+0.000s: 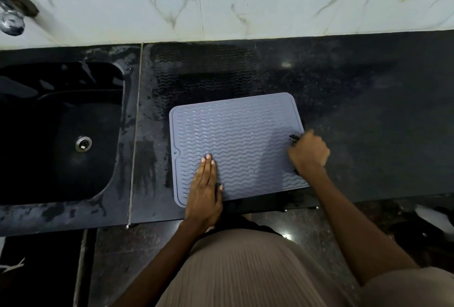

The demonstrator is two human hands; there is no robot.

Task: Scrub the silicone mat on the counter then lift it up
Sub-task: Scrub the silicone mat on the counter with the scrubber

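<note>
On the black stone desk (344, 110), right of the sink (61, 122), grey wavy-ribbed silicone mat (235, 139) is lying flat; left hand (205, 191) is pressing it open-fingered, right hand (308, 151) is gripping a dark scrubber (294, 137) at its right edge.

A dark speckled stone counter (356, 110) runs across the middle of the frame, with a black sink (61, 129) set into it at the left. One thing lies flat on it — a grey silicone mat (235, 134) with wavy ridges, just right of centre, its lower edge close to the counter's front edge. Above and left of the mat the counter is wet, and a wavy ridged print (204, 70) shows on the stone — streaks also mark the strip beside the sink.
</note>
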